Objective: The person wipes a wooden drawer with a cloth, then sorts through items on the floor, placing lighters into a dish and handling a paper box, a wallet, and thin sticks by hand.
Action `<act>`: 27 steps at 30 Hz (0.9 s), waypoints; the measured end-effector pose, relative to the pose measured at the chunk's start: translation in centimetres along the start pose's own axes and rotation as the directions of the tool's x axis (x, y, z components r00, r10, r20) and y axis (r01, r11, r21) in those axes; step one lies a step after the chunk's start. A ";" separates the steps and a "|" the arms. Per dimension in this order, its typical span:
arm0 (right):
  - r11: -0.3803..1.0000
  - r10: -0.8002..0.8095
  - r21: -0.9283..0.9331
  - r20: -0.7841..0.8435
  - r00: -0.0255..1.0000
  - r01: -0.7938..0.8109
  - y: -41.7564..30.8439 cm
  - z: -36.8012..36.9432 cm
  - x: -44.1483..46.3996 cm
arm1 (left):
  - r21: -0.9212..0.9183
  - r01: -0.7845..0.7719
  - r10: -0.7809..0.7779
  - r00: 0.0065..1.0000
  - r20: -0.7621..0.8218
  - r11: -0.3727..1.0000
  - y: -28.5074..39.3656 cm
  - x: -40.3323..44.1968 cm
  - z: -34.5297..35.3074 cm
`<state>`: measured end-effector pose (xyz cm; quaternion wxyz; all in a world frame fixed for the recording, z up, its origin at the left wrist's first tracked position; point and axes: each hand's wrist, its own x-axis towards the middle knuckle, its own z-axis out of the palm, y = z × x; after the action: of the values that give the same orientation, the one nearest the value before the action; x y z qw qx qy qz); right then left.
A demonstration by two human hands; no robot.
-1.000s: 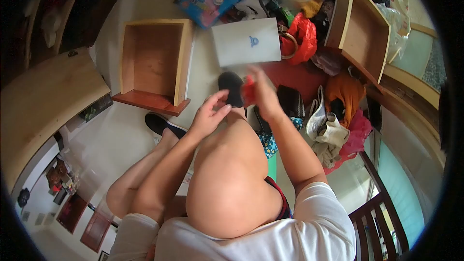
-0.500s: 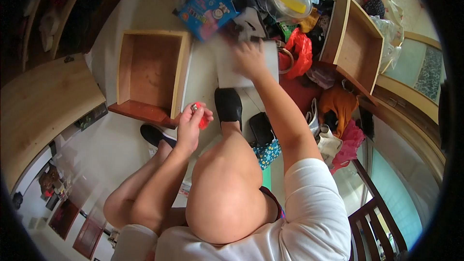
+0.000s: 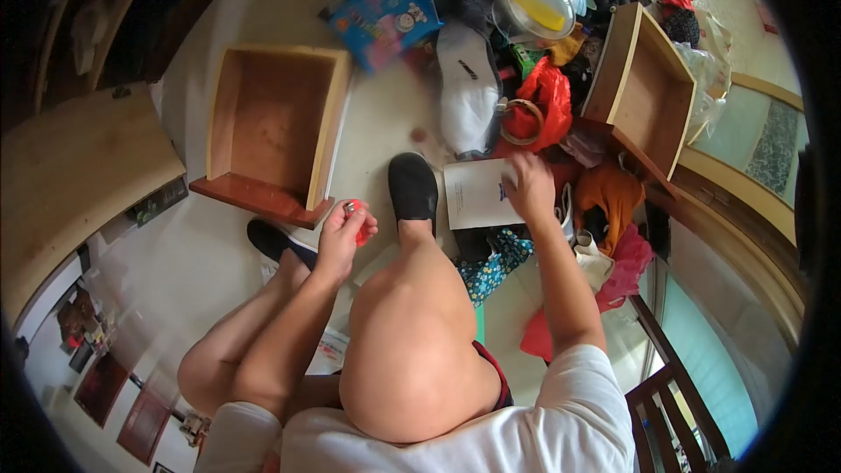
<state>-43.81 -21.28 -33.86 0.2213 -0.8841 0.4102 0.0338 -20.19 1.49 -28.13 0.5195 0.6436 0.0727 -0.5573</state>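
My left hand point(image 3: 343, 235) is closed around a small red object point(image 3: 360, 229) with a silvery metal part on top; its kind is not clear. My right hand point(image 3: 532, 191) is over the right edge of a flat white sheet or booklet point(image 3: 477, 194) with small blue print. Its fingers look stretched out and apart, somewhat blurred. Beneath the sheet's lower edge shows a blue flowered cloth point(image 3: 492, 267). Just beyond the sheet lie a white and grey padded item point(image 3: 469, 92), a roll of tape point(image 3: 523, 121) and a red plastic bag point(image 3: 545, 101).
A wooden drawer point(image 3: 263, 197) rests on the floor at left, another drawer point(image 3: 597, 96) at right. A blue package point(image 3: 387, 17) and a clear lid with a yellow utensil point(image 3: 534, 7) top the far pile. Orange cloth point(image 3: 611, 197) and a pink bag point(image 3: 626, 267) lie right.
The white sheet has come nearer to me and to the right along with my right hand, uncovering the padded item and floor. My left hand still holds the red object.
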 end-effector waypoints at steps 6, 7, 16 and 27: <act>0.970 0.221 0.144 -0.181 0.958 -0.196 -7.0 0.1 15.5 | 0.111 0.045 -0.050 0.998 0.040 0.993 0.6 -0.9 1.0; 0.943 0.327 0.107 -0.104 0.939 -0.316 -7.1 1.2 16.8 | 0.109 0.036 -0.040 0.999 0.035 0.993 0.7 -0.9 1.1; 0.843 0.465 0.394 -0.194 0.864 -0.365 -8.6 3.5 16.5 | 0.112 0.038 -0.036 0.999 -0.027 0.993 0.9 -0.1 -0.2; -0.065 0.587 0.994 0.112 0.802 -0.092 -8.4 4.1 16.7 | 0.096 0.008 -0.012 0.999 0.038 0.995 0.7 -0.4 0.7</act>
<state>-26.03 -26.70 -38.58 0.6665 -0.3323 0.5612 -0.3611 -20.26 0.86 -27.29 0.4865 0.6565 0.0390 -0.5751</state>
